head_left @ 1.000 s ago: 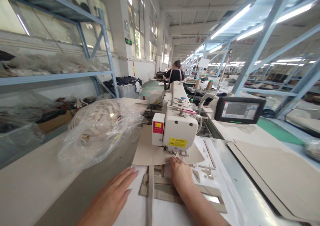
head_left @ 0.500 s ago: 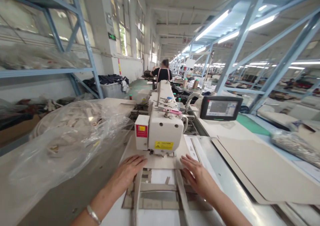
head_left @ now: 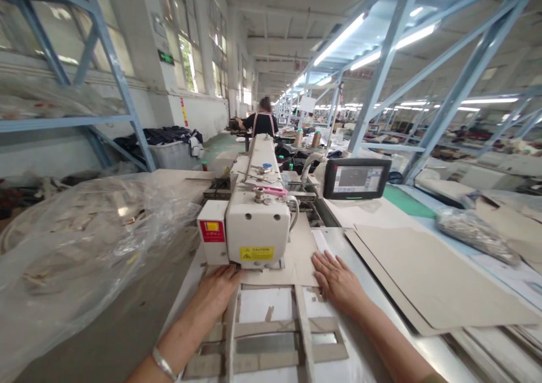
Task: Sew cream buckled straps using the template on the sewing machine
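A beige flat sheet (head_left: 302, 259) lies under the white head of a sewing machine (head_left: 258, 230). My left hand (head_left: 218, 290) rests flat at the sheet's near left edge, its fingertips just below the machine head and partly hidden. My right hand (head_left: 339, 278) lies spread at the right edge of the sheet, thumb tucked low. Two pale straps (head_left: 305, 338) run from the sheet's front edge towards me. They cross a white template plate (head_left: 266, 304) with brown-grey tape strips and a cut-out. Neither hand grasps anything.
Beige panels (head_left: 436, 276) are stacked on the right. A control screen (head_left: 358, 179) stands behind them. Clear plastic (head_left: 93, 230) covers beige pieces on the left. Pink snips (head_left: 271, 191) lie on the machine head. A person (head_left: 261, 122) sits farther back.
The sheet, template and both hands have shifted right relative to the machine head. My left fingertips are now at the head's lower edge. The camera view has turned slightly right.
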`<move>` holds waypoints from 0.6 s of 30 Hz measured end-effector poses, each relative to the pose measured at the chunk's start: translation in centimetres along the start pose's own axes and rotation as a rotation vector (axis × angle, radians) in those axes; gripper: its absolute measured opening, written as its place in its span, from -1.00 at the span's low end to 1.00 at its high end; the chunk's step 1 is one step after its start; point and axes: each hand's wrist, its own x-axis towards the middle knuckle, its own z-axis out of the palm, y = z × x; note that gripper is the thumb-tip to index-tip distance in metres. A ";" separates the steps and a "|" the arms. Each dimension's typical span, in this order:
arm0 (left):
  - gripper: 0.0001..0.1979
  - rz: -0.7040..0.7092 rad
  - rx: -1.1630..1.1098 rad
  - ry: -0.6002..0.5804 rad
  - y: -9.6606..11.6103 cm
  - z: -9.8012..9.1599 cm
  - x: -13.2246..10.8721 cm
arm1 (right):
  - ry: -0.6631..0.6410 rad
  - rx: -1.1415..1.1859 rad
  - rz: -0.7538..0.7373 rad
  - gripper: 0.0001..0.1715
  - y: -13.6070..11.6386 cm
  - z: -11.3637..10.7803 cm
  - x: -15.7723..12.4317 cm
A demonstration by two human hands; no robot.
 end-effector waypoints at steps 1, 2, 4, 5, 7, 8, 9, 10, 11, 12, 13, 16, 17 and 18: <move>-0.43 -0.012 0.011 -0.026 0.2 -0.3 0.1 | 0.015 0.001 0.008 -0.42 0.4 0.0 0.5; -0.44 -0.027 0.023 -0.058 0.4 -0.5 0.3 | 0.033 0.003 0.016 -0.44 0.7 0.1 0.9; -0.47 -0.065 0.045 -0.119 0.6 -0.8 0.7 | 0.064 0.011 0.032 -0.46 1.3 0.4 1.8; -0.49 -0.083 0.055 -0.143 0.7 -0.9 0.9 | 0.076 0.015 0.037 -0.47 1.6 0.5 2.2; -0.52 -0.104 0.069 -0.168 0.9 -0.9 1.1 | 0.093 0.028 0.036 -0.49 2.2 0.8 2.9; -0.54 -0.109 0.075 -0.171 0.9 -0.9 1.2 | 0.100 0.037 0.034 -0.49 2.4 0.8 3.1; -0.56 -0.112 0.079 -0.169 1.0 -0.9 1.3 | 0.106 0.049 0.029 -0.50 2.5 0.9 3.2; -0.58 -0.114 0.083 -0.167 1.1 -0.9 1.3 | 0.111 0.061 0.023 -0.50 2.6 0.8 3.2; -0.59 -0.115 0.084 -0.166 1.1 -0.9 1.4 | 0.114 0.074 0.013 -0.50 2.6 0.8 3.0; -0.60 -0.113 0.085 -0.167 1.2 -0.9 1.4 | 0.114 0.086 -0.001 -0.50 2.5 0.7 2.6; -0.60 -0.110 0.084 -0.168 1.2 -0.9 1.4 | 0.110 0.098 -0.021 -0.50 2.2 0.6 2.1; -0.59 -0.099 0.078 -0.174 1.1 -0.8 1.4 | 0.066 0.111 -0.082 -0.48 1.1 0.5 0.0; -0.59 -0.096 0.057 -0.164 1.0 -0.8 1.4 | 0.056 0.108 -0.086 -0.45 0.7 0.6 -0.7; -0.59 -0.093 0.029 -0.149 0.8 -0.7 1.3 | 0.053 0.102 -0.080 -0.42 0.3 0.7 -1.3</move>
